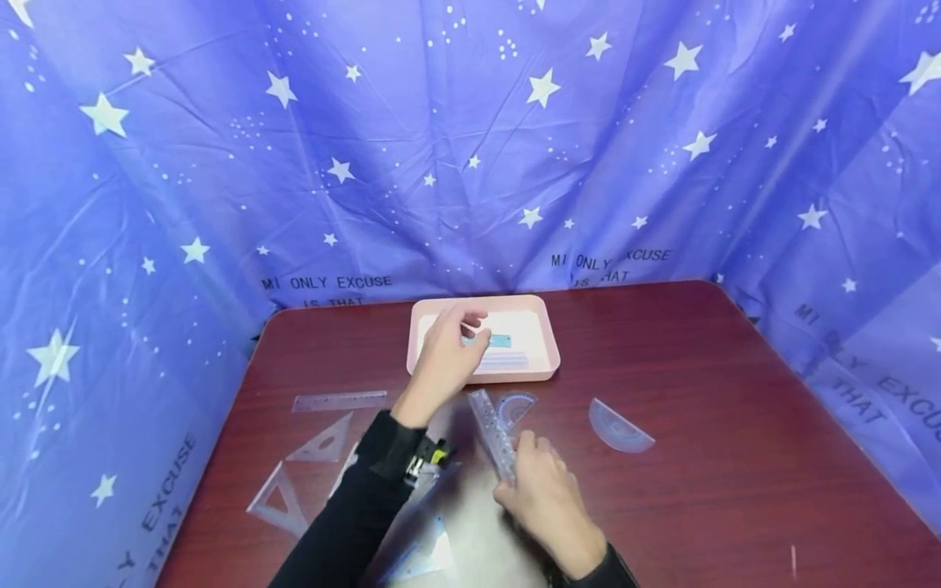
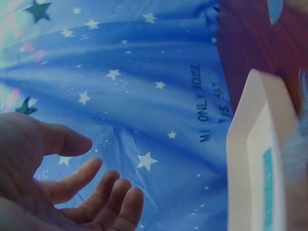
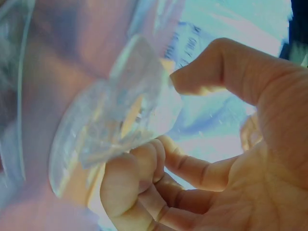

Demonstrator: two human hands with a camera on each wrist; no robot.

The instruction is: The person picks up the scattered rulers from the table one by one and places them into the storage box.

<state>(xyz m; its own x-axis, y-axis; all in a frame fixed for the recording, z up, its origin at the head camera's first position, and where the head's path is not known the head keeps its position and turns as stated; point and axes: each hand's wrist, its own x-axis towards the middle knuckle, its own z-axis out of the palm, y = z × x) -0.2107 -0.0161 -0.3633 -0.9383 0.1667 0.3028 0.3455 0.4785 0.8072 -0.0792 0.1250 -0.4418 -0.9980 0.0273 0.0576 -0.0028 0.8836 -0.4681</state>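
Note:
My left hand hovers over the pink-rimmed tray, its fingers loosely bent and holding nothing; the left wrist view shows the bare palm side of this hand. Inside the tray lie a teal ruler and some pale, clear strips. My right hand pinches a clear ruler by its near end, thumb against fingers. Just beyond that ruler is a small clear protractor, partly overlapped by it in the head view. The right wrist view is blurred around the held ruler.
A larger protractor lies to the right on the dark red table. At left are a clear ruler and two set squares, one farther, one nearer. Another clear piece lies near the front, beside my left sleeve. A starry blue curtain encloses the table.

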